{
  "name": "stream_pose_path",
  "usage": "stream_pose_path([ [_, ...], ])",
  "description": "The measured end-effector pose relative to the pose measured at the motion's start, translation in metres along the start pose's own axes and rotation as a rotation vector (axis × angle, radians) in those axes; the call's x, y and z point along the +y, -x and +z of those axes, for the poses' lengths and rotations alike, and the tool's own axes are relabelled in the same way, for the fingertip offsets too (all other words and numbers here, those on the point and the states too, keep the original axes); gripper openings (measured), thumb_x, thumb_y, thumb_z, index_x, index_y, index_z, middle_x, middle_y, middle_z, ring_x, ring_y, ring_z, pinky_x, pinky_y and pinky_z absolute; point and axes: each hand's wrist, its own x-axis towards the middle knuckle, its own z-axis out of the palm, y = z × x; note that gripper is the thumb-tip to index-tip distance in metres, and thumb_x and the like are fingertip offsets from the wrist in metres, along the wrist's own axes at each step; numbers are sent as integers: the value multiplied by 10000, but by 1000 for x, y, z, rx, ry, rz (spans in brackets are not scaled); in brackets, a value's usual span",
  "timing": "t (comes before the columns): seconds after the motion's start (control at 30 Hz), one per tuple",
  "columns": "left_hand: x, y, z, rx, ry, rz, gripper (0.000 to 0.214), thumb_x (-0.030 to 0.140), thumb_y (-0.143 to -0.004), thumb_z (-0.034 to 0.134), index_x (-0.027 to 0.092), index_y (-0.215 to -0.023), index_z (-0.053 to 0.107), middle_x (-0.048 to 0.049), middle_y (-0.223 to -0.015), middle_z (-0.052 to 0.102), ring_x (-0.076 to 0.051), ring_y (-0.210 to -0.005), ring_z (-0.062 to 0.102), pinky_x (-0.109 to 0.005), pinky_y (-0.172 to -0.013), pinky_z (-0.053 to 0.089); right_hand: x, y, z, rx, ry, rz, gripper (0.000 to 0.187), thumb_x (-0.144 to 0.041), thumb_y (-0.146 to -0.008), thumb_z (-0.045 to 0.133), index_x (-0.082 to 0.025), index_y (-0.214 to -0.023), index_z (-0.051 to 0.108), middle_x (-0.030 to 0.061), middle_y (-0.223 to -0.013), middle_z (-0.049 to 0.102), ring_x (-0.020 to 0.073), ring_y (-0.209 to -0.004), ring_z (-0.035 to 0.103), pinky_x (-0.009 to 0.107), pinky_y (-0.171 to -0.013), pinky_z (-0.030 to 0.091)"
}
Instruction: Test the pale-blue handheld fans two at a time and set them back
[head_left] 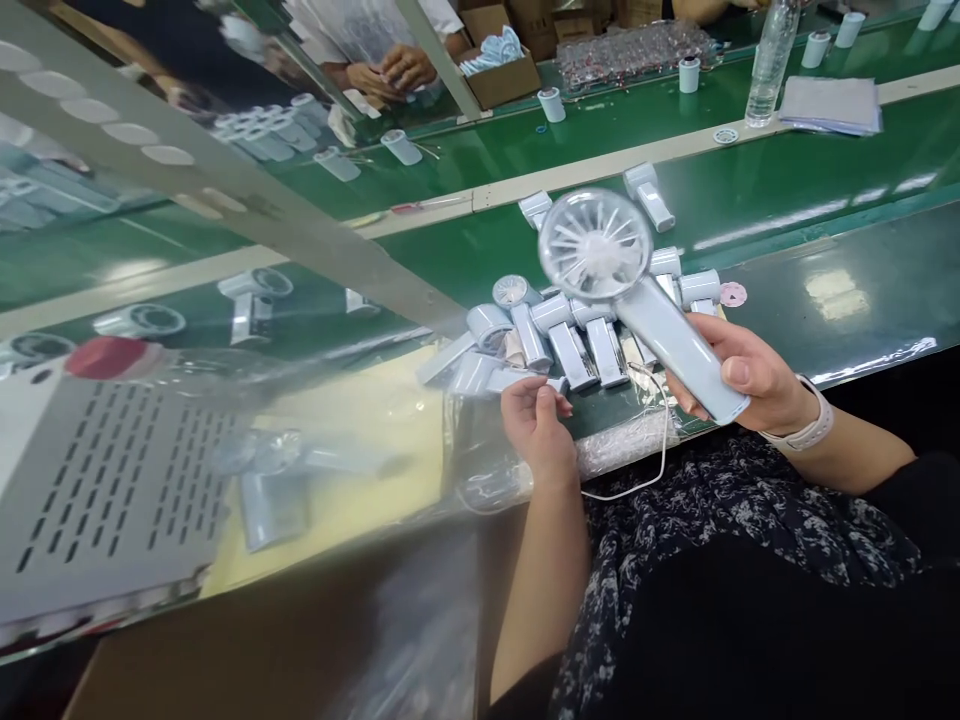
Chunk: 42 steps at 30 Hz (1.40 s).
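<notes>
My right hand (739,375) is shut on the handle of a pale blue handheld fan (667,335), holding its round clear-guarded head (595,245) up over the green belt. My left hand (534,425) sits at the front of a heap of similar pale blue fan parts (570,345), its fingertips pinched close together. Whatever lies between them is too small to tell. A thin white cable (663,420) loops from the heap down past my right wrist. A small pink disc (733,294) lies to the right of the heap.
A clear plastic sheet (360,420) and a grey perforated panel (97,470) fill the left side. A green conveyor belt (825,230) runs behind the heap, carrying white cylinders and a water bottle (771,60). A co-worker's hands (390,75) show at the top, near a cardboard box (501,75).
</notes>
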Motion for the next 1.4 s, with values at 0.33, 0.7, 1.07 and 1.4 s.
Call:
stream_pose_path([
  [0.33,4,0,1,0,-1,-8,139,271,-815,680,202,-920,619,55,-665,569,-97,-532,529,-212,-530,424,1,5,0,-29,40,-54,518,-511,-873,853,-128,-1190,709,10,-817,667,91,-645,573,211,-585,514],
  [0.7,5,-3,1,14,-24,-26,145,276,-780,686,215,-897,627,56,-647,575,-103,-525,529,-210,-521,422,18,6,-5,82,91,-235,779,-644,-764,913,-184,-1332,643,-29,-761,620,100,-590,551,251,-578,534],
  [1.07,4,-6,2,25,-1,-39,145,253,-757,690,208,-883,635,50,-660,582,-100,-533,536,-209,-520,427,19,2,-3,-110,90,-80,718,-487,-799,874,-233,-1265,391,-16,-863,674,137,-671,595,295,-624,530],
  [1.4,2,-1,5,1,-27,-12,189,342,-816,693,212,-916,599,55,-671,533,-97,-535,527,-202,-517,419,16,10,10,-159,34,-53,786,-454,-799,896,-241,-1338,365,-16,-912,658,122,-672,588,260,-571,493],
])
